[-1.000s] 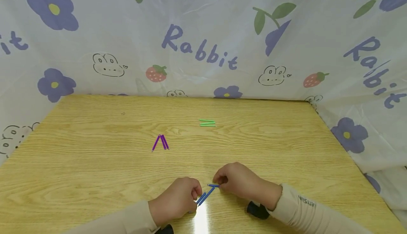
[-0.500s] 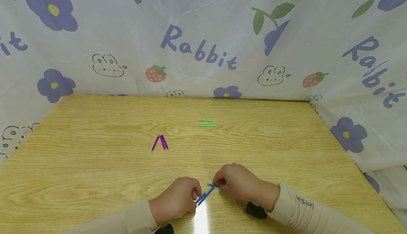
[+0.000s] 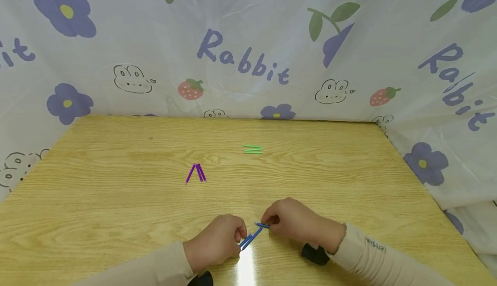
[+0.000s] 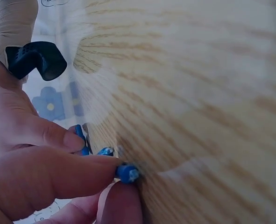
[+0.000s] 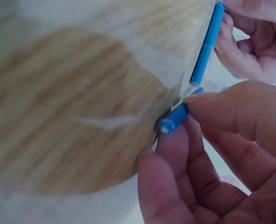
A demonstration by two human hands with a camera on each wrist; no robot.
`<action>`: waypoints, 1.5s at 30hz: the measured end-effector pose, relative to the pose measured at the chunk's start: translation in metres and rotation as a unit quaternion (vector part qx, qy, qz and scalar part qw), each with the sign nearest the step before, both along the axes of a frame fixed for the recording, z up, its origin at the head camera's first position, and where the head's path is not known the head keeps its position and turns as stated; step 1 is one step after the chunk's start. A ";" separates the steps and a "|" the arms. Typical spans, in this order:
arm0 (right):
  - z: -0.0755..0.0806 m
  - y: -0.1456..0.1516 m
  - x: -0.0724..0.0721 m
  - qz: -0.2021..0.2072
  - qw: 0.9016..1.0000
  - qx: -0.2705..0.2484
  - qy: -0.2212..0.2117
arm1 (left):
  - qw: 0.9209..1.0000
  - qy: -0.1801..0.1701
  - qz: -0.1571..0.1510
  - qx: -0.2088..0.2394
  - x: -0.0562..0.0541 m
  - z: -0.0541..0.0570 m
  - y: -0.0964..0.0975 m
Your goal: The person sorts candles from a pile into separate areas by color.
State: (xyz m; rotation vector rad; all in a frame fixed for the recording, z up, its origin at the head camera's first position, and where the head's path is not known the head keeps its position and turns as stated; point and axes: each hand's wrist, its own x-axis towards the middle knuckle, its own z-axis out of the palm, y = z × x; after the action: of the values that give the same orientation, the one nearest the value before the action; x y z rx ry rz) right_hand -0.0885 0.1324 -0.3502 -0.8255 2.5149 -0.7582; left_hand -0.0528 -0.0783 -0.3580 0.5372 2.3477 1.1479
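Blue sticks (image 3: 252,239) lie on the wooden table (image 3: 116,191) at the person's side, between the two hands. Little has changed over the last second: both hands keep nearly the same places, and the stick in the right hand (image 3: 297,221) seems to slant slightly more, though the head view also shifts a touch. That suggests fine adjustment of how the sticks lie, not a fresh pick-up.

The right hand pinches one blue stick (image 3: 262,225) between thumb and finger, with its tip showing past them. The left hand (image 3: 215,240) pinches another (image 3: 245,240) by its lower end; the left wrist view shows that end between thumb and fingertip. The third slants between them, just beside the left hand's stick, its upper end by the right hand's stick; whether those two touch I cannot tell.

Counted, there are three blue sticks in sight, three purple sticks (image 3: 199,173) farther back, two side by side and one angled away, and three green sticks (image 3: 253,150) beyond those in a zigzag. Two hands, each holding one stick.
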 end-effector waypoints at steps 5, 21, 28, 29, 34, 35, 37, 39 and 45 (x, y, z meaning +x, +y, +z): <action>0.000 0.006 -0.003 -0.012 0.998 -0.047 -0.025 | 1.000 0.022 -0.008 0.003 -0.001 0.000 -0.001; -0.002 0.017 -0.014 -0.055 0.988 -0.119 -0.076 | 1.000 0.023 -0.010 0.007 -0.001 0.000 -0.002; 0.005 0.025 -0.019 -0.118 0.981 -0.132 -0.075 | 1.000 0.023 -0.010 0.002 -0.001 -0.001 -0.001; 0.006 0.026 -0.020 -0.126 0.980 -0.134 -0.075 | 1.000 0.023 -0.009 0.001 -0.001 -0.001 -0.001; 0.011 0.033 -0.027 -0.166 0.974 -0.136 -0.067 | 1.000 0.022 -0.006 0.000 0.000 -0.002 -0.001; 0.012 0.034 -0.028 -0.172 0.973 -0.139 -0.067 | 1.000 0.021 -0.005 -0.001 0.000 -0.002 -0.001; 0.013 0.037 -0.032 -0.184 0.970 -0.141 -0.068 | 1.000 0.017 -0.005 -0.002 0.000 -0.002 -0.001; 0.013 0.039 -0.035 -0.195 0.967 -0.146 -0.072 | 1.000 0.011 -0.003 -0.001 0.000 -0.002 -0.001; 0.013 0.047 -0.045 -0.233 0.954 -0.164 -0.089 | 1.000 0.007 -0.003 0.001 0.000 -0.001 0.000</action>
State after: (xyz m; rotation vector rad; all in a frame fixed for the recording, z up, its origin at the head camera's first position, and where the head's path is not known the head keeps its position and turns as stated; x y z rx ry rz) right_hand -0.1338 0.1793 -0.3374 -0.2272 2.4747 -1.3665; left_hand -0.0524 -0.0784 -0.3591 0.5537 2.3554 1.1462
